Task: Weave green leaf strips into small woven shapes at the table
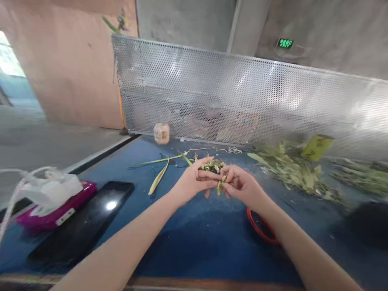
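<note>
Both my hands meet over the middle of the blue table top [197, 238]. My left hand [194, 182] and my right hand [241, 184] pinch a small green plant sprig [220, 184] between their fingertips. Just behind the hands lies a little heap of plant trimmings [214, 165]. A red bowl [260, 232] sits on the table under my right forearm, partly hidden by it.
Long green leaves [160, 173] lie left of the hands. A pile of leafy stems [291, 169] spreads at the right beside a yellow packet [317, 146]. A dark phone [91, 220], a magenta object under white plastic [51, 198] and a perforated metal screen [242, 93] bound the area.
</note>
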Demonstrator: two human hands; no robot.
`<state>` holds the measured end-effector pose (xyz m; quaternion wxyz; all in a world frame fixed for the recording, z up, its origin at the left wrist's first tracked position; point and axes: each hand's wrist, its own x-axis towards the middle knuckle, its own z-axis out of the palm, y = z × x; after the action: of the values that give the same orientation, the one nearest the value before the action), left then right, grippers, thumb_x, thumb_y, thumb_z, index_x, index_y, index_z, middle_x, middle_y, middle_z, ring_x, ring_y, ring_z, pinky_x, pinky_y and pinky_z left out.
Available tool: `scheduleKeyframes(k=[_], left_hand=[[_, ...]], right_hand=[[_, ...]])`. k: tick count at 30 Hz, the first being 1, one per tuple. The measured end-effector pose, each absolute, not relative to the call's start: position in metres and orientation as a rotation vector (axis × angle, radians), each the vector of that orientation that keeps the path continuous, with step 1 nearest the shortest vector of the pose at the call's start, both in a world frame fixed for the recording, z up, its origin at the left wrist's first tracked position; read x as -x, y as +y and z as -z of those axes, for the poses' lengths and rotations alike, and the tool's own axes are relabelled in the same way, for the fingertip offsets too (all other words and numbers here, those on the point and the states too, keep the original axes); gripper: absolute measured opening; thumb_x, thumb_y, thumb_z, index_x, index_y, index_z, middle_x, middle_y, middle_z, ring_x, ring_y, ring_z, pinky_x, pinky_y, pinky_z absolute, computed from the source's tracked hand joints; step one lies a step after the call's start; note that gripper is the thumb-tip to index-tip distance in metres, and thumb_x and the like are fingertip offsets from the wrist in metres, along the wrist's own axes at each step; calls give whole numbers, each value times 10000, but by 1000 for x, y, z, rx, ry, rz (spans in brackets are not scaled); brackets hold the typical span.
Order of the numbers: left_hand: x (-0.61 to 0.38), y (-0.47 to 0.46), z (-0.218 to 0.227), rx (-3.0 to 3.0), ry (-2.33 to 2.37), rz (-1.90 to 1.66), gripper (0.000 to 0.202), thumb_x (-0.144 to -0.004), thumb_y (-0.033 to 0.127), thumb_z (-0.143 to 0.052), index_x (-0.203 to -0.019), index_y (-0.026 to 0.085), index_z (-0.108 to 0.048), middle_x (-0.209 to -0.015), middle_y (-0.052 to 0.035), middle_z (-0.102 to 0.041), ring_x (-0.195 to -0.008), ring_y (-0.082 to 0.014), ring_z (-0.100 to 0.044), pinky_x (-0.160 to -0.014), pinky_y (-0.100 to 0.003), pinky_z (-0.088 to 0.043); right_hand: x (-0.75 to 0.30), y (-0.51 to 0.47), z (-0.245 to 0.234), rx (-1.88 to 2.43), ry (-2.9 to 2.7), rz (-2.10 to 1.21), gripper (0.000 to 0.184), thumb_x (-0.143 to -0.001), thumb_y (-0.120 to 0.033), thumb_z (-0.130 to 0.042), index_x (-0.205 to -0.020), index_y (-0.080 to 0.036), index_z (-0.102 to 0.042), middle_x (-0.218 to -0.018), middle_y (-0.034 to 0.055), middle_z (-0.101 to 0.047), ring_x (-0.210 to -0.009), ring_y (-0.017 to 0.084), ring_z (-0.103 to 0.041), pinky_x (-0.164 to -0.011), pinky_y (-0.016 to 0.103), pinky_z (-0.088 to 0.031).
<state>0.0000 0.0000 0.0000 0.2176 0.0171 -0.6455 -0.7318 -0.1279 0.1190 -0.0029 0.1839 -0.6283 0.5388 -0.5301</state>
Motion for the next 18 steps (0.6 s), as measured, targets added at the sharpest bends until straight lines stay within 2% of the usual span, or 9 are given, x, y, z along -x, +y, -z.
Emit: scheduleKeyframes(k=[7,10,13,18], left_hand=[[-2,1,-1,-114,-1806,1956,773,-623,119,-678,-1278,144,-268,-848,-93,-668,-460,-87,-536,-397,-218,-444],[-3,4,-5,-136,-1761,1879,879,-627,125,-673,-1330,188,-150,-854,-73,-644,-468,-96,-543,-367,-211,-444],[-3,8,-8,-155,-1679,1796,980,-611,117,-677,-1353,244,-50,-795,-18,-591,-528,-122,-557,-347,-213,-465],[-5,12,-9,-88,-1736,1743,924,-650,144,-651,-1361,271,-75,-749,-3,-575,-545,-119,-560,-418,-237,-512]], right_hand=[[121,116,3,1758,1557,1582,188,-744,-114,-502,-659,-189,-353,-875,-1,-460,-523,47,-534,-436,204,-436],[118,116,0,1655,1547,1642,167,-757,-158,-522,-646,-179,-400,-916,9,-481,-514,51,-552,-465,236,-475],[119,117,-3,1609,1480,1728,162,-731,-164,-570,-627,-170,-447,-906,11,-505,-542,69,-579,-508,261,-511],[124,119,-6,1584,1368,1774,209,-676,-121,-635,-654,-183,-436,-779,-25,-544,-495,81,-584,-474,259,-521]])
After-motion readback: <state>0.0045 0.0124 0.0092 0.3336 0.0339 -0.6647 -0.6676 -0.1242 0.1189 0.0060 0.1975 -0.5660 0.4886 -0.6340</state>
